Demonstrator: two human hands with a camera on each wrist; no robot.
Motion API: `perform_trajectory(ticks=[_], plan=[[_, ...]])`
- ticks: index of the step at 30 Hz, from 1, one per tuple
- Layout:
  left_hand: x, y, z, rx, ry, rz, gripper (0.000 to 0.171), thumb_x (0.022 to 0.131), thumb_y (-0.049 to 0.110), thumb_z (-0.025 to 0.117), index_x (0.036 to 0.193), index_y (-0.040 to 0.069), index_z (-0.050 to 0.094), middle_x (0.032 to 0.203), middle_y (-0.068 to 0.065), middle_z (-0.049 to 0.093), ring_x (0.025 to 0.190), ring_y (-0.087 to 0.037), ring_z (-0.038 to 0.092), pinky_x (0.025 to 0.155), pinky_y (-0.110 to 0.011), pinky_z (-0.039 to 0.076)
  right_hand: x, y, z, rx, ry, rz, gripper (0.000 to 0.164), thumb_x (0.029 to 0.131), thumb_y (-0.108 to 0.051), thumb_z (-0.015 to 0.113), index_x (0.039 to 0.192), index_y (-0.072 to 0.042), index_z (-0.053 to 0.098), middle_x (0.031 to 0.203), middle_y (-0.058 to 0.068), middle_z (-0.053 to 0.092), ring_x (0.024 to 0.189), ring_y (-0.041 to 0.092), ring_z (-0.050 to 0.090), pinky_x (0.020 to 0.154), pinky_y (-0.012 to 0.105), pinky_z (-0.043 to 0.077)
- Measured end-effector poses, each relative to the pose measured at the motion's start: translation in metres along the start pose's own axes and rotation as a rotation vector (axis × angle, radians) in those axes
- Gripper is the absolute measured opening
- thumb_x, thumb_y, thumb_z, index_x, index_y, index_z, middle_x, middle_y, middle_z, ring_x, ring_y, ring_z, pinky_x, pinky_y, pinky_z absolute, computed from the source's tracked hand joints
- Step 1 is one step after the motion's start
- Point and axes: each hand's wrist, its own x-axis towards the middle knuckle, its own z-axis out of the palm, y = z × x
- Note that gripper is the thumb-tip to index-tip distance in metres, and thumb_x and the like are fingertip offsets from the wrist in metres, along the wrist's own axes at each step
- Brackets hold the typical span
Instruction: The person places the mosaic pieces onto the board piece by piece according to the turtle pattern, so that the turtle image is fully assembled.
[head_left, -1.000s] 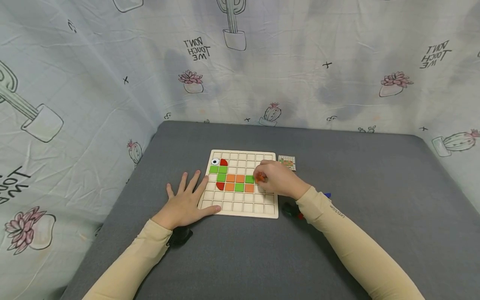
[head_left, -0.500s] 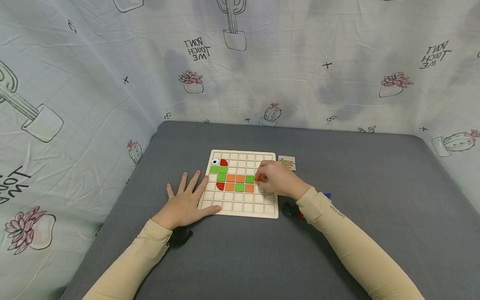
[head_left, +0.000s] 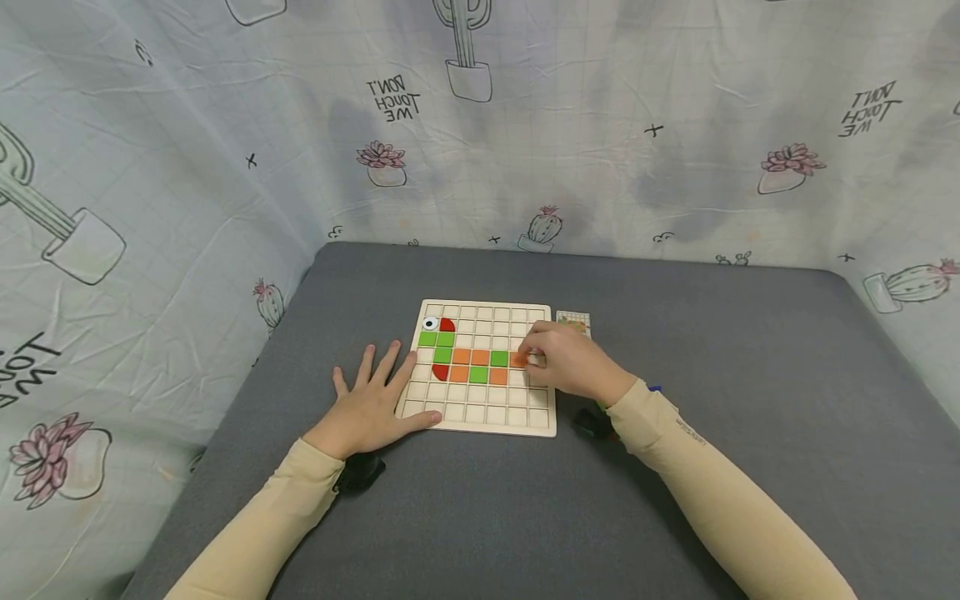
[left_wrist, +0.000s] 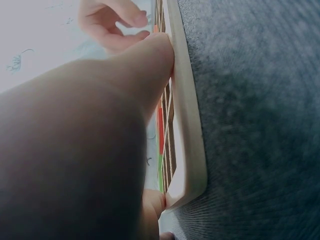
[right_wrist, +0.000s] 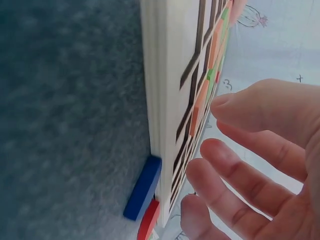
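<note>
A wooden grid board [head_left: 495, 417] lies on the grey table with orange and green square tiles, red quarter-round pieces and an eye tile [head_left: 430, 323] in its cells. My left hand [head_left: 369, 417] is spread at the board's left side, thumb on its near-left corner and fingertips along the left edge. Over the right part is my right hand [head_left: 573, 358], fingertips beside the end orange tile [head_left: 517, 359]. In the right wrist view that orange tile [right_wrist: 199, 107] sits in the grid, and the thumb and bent fingers stand apart with nothing between them.
A small picture card [head_left: 573, 318] lies at the board's upper right, partly behind the right hand. A blue block [right_wrist: 143, 187] and a red piece [right_wrist: 148, 220] lie against the board's right side. A printed curtain [head_left: 600, 150] hangs behind the table.
The right hand has drawn slightly to the right, and its fingers have let go of the orange tile, which now shows in its cell. The left hand has not moved.
</note>
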Motion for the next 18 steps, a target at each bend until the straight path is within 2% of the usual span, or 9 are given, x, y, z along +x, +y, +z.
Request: perform_trajectory(ticks=[4,10,18], plan=[[-0.001,0.0,-0.001,-0.006,0.0,0.0,0.11,0.089,0.081,0.057,0.169,0.017,0.017,0.176,-0.017,0.007,0.159,-0.053,-0.002,0.108,-0.089,-0.001,-0.009,0.002,-0.003,-0.024,0.026,-0.013,0.01,0.09,-0.008,0.077,0.099,-0.013,0.081,0.099,0.002,0.072,0.083,0.018,0.063,0.074,0.033,0.053],[-0.002,0.0,0.0,-0.014,-0.002,0.0,0.109,0.089,0.081,0.057,0.169,0.018,0.017,0.176,-0.017,0.006,0.159,-0.052,-0.003,0.107,-0.09,-0.001,-0.029,0.002,-0.009,-0.041,0.026,0.01,0.015,0.09,-0.016,0.083,0.104,-0.011,0.079,0.108,0.005,0.069,0.09,0.021,0.063,0.07,0.033,0.053],[-0.001,0.001,0.0,-0.014,0.003,0.002,0.109,0.089,0.081,0.057,0.169,0.018,0.017,0.176,-0.017,0.006,0.159,-0.053,-0.002,0.107,-0.09,-0.001,-0.058,0.007,-0.018,-0.071,0.035,0.057,0.02,0.088,-0.012,0.083,0.108,-0.011,0.079,0.113,0.006,0.069,0.098,0.024,0.069,0.068,0.032,0.053]])
